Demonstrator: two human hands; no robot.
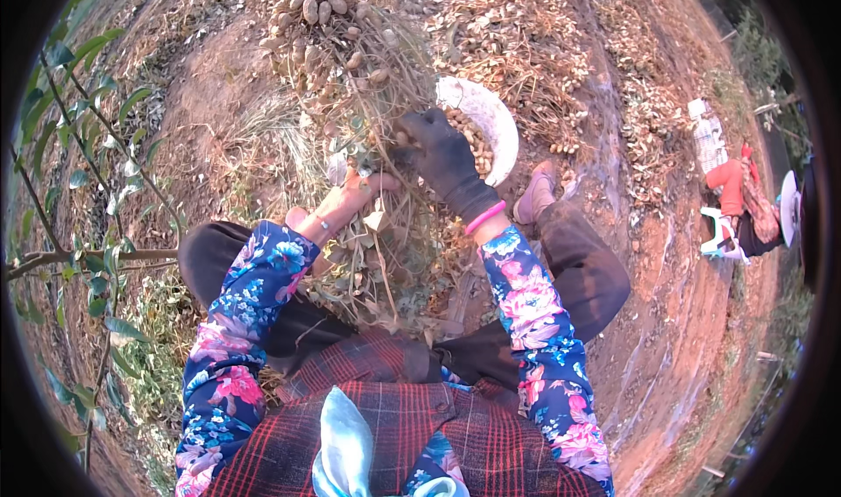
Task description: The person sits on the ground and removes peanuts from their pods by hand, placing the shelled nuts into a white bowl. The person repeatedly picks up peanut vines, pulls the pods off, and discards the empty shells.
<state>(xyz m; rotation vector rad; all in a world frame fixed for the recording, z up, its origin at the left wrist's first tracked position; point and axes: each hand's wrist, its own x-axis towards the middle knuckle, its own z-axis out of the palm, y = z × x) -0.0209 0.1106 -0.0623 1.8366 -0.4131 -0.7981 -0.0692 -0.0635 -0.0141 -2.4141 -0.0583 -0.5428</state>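
My bare left hand [351,201] is closed around the stems of a bundle of dried peanut plants [374,109], between my bent legs. Clusters of peanut pods [322,4] hang on the roots at the bundle's far end. My right hand [437,152], in a dark glove with a pink band at the wrist, has curled fingers at the bundle's right side; whether they grip a pod is hidden. Just beyond that hand stands a white basin [502,129], partly covered by the hand and plants, with loose peanuts [470,135] in it.
Uprooted peanut plants [519,43] lie in rows on the soil ahead. A leafy branch [98,257] reaches in from the left. Near my right foot [535,191] lie more pods. At the far right another person [755,201] sits by a white stool [719,234] and a container [708,135].
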